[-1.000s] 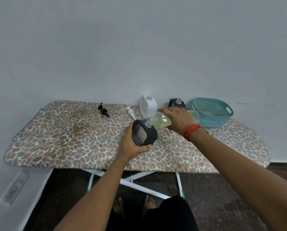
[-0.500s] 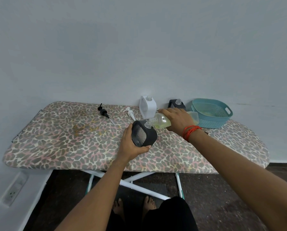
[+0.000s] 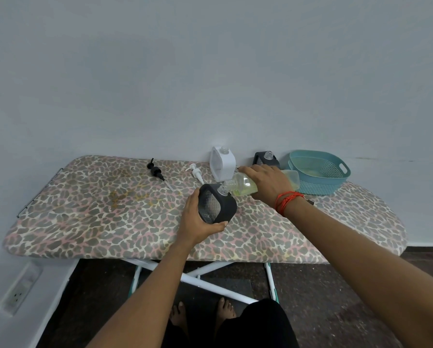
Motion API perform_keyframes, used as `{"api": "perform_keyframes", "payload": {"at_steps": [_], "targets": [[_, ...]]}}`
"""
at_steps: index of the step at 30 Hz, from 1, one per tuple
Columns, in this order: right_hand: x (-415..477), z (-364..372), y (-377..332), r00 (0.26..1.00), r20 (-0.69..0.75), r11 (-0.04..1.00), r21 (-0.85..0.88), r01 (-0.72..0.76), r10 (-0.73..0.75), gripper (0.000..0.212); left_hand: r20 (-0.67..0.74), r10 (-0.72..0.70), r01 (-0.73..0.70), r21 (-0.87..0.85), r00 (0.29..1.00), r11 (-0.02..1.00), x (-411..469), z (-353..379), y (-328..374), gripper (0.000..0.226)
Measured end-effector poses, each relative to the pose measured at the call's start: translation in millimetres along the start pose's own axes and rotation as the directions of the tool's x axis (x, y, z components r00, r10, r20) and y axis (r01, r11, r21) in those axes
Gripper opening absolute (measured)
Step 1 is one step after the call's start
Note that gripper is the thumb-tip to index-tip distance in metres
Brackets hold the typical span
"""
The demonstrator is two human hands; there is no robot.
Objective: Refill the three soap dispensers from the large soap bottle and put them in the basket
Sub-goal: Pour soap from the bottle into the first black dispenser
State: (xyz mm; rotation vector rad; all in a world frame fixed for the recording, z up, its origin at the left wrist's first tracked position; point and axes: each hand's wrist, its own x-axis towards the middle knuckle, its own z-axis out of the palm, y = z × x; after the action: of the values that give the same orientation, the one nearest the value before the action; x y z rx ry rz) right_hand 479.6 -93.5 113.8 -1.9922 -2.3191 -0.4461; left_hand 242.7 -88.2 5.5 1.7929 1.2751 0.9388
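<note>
Fill step, 1st dispenser: L hand (image 3: pixel 198 222) grips dispenser (image 3: pixel 216 205), R hand (image 3: pixel 265 184) grips tipped bottle (image 3: pixel 240 185), neck at its mouth. Next, prob: level bottle w/o drips, fetch pump (image 3: pixel 156 169) at 10 o'clock.

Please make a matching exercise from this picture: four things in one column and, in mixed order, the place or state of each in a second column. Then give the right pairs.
1. large soap bottle
2. white dispenser
3. basket
4. black pump

A. lies flat on the ironing board, farthest left
B. stands upright by the wall, neck open
C. tilted in the right hand, mouth at the black dispenser the left hand holds
D. on the board's right end

Pairs: 1-C; 2-B; 3-D; 4-A
</note>
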Motion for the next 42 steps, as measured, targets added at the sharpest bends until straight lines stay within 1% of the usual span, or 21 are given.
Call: {"api": "perform_keyframes", "payload": {"at_steps": [13,22,42], "targets": [[0.3,1.5,-2.1,1.0,-0.013,1.0,-0.01,-0.005,0.005,0.074,-0.009,0.004,-0.004,-0.008,1.0,1.0,-0.5,0.0,1.1,0.127],[0.4,-0.6,-2.8,1.0,0.009,1.0,-0.016,-0.011,0.012,0.076,-0.008,0.003,-0.003,-0.017,1.0,1.0,-1.3,-0.1,2.5,0.126],[-0.2,-1.3,-3.6,1.0,0.005,1.0,-0.023,-0.02,0.02,0.075,0.0,-0.011,0.011,-0.014,1.0,1.0,-0.8,-0.3,0.3,0.129]]}}
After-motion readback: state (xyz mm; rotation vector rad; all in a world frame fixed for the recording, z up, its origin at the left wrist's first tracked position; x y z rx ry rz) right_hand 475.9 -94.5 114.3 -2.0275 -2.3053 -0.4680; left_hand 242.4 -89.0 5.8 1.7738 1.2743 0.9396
